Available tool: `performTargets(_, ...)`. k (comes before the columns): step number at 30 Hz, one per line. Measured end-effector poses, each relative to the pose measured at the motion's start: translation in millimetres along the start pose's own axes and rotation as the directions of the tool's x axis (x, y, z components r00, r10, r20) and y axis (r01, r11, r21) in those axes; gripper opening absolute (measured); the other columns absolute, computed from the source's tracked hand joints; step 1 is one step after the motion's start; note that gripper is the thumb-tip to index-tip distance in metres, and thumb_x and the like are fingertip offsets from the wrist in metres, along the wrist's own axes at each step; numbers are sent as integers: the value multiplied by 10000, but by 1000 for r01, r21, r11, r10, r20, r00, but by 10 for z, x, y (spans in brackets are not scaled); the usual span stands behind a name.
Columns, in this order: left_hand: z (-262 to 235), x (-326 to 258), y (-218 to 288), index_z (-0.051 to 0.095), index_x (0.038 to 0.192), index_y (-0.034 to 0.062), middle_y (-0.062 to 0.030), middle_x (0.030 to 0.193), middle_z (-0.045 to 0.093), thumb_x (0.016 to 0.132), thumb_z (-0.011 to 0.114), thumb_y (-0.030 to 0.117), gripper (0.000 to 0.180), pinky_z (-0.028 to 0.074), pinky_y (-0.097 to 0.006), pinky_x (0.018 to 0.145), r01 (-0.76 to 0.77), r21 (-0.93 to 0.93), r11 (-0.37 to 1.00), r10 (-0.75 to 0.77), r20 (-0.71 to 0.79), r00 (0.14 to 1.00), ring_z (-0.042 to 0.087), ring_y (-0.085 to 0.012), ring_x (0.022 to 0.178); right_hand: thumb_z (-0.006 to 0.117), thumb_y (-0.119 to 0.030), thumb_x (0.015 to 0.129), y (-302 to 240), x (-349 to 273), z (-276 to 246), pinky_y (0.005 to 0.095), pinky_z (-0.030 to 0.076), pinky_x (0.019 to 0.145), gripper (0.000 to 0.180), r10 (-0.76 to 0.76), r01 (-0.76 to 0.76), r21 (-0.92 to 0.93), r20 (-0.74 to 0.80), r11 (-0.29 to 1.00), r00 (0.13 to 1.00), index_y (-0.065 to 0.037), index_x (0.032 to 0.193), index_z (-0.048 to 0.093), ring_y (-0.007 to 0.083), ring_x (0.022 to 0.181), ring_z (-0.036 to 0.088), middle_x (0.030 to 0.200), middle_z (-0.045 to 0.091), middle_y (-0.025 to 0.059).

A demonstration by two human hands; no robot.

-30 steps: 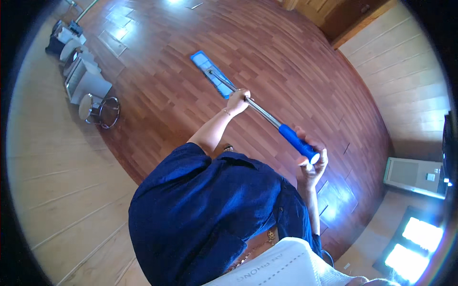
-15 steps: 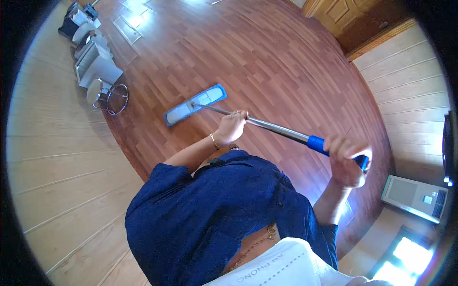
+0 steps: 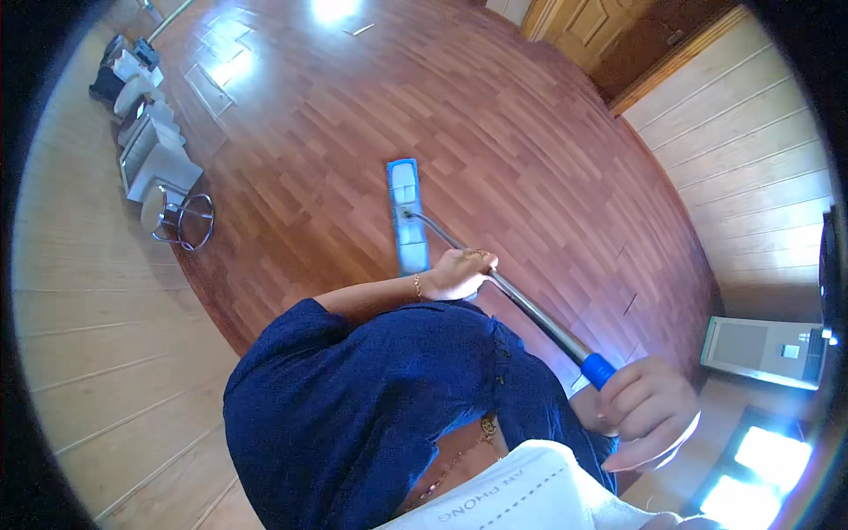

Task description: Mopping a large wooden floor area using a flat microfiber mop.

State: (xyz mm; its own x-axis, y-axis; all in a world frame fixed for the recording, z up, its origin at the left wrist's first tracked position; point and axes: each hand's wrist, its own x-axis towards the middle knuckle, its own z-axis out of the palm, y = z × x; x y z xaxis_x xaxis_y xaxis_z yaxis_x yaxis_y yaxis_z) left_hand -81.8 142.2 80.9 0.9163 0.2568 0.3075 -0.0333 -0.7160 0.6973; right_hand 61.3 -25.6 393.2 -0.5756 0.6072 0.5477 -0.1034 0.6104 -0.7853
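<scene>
A flat mop with a long blue-edged head (image 3: 405,185) lies on the wooden floor ahead of me, its long side pointing nearly away from my body. From its middle, a metal pole (image 3: 543,318) slants toward my lower right. My left hand (image 3: 458,274), with a chain bracelet at the wrist, is wrapped round the pole's lower part. Farther up, my right hand (image 3: 649,413) is closed round the blue grip (image 3: 598,370) at the top end. The right fingers hide most of that grip.
A round stool with a chrome base (image 3: 194,221) stands by the left wall, beside white furniture (image 3: 162,163). A wooden door (image 3: 609,35) is at the far right. A white boxy appliance (image 3: 764,351) stands at the right, near a bright window (image 3: 764,468).
The mop head has swung from a diagonal to nearly straight ahead, shifting right. Both hands have moved nearer to my body, the left also rightward, and the pole slants more steeply.
</scene>
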Motion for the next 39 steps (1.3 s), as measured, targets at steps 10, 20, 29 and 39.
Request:
performTargets(10,789,1235,-358,444,792,96,-89,758,517,766,567,34,140,456,-441,682,-83,-104,991,101,183,978,561,-317,818,650,-327,792,243,-550,-8,368,517,620,346,141,-202,-356,-190,912,972,18,806,654,238,558,586,622,587,81)
performTargets(20,1481,1899,-222,507,781,127,-58,775,559,740,652,221,178,459,-444,729,-310,-135,941,338,346,875,582,-286,862,652,-280,784,144,-1224,427,417,522,620,259,-195,-457,-509,-795,729,574,-53,675,589,222,546,601,584,584,64)
performTargets(29,1862,2062,-324,639,742,195,-25,796,663,689,680,340,160,496,-625,711,-525,-86,847,434,682,589,640,-296,902,559,-348,872,248,-1328,1027,402,465,635,416,-568,-874,-256,-822,413,-28,-44,598,482,237,622,505,596,479,103)
performTargets(39,1135,2250,-1581,575,589,127,-91,630,609,635,638,222,123,515,-472,572,-299,176,938,216,378,900,638,-324,665,603,-26,791,1202,-1271,276,432,504,804,53,-283,-756,-97,-952,648,-120,22,777,584,310,799,636,795,643,175)
